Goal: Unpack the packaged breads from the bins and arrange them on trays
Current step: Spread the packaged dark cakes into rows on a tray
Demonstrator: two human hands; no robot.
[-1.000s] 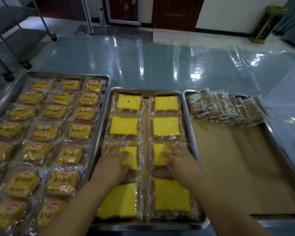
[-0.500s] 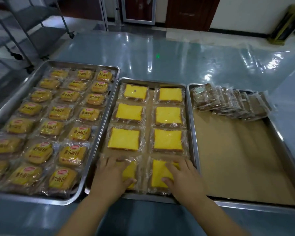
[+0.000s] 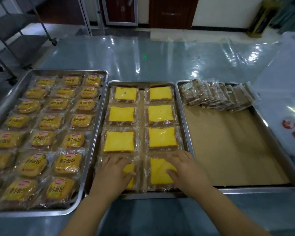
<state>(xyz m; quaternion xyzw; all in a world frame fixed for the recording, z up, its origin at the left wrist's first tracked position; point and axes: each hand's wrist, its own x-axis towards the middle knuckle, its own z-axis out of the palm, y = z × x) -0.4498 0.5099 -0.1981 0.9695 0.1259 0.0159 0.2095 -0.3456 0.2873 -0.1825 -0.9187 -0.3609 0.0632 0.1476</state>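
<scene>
While both palms lie flat in the near row of a shallow steel middle tray (image 3: 141,82), nothing is being grasped. The left grip (image 3: 111,174) is released, its fingers spread and resting on the near-left clear-wrapped square yellow cake slice (image 3: 129,174). The right grip (image 3: 186,172) is likewise released, its fingers laid over the far edge and its thumb on top of the near-right wrapped yellow slice (image 3: 158,172). Eight such slices are counted in this tray, in two columns of four, the other six lying just beyond the grips on brown paper.

To the left of the left grip a larger steel tray (image 3: 66,71) is filled with small breads in clear packets with yellow labels (image 3: 81,120). Twenty-one can be made out, set in three columns of seven, the leftmost partly cut off by the frame edge.

To the right of the right grip a third steel tray lined with brown paper (image 3: 279,150) is seen. Only an overlapping row of brown breads in clear packets (image 3: 216,96) is held at its far end, and their number cannot be counted.

All three trays are carried side by side on a blue-grey surface under glossy clear film (image 3: 160,62). Further right of the right grip a white bag with red marks (image 3: 293,116) is seen. Far beyond the grips dark red-brown doors (image 3: 172,12) are set in a white wall, a wheeled metal rack (image 3: 15,31) is seen at the far left, and a gold-coloured stand (image 3: 260,17) at the far right.
</scene>
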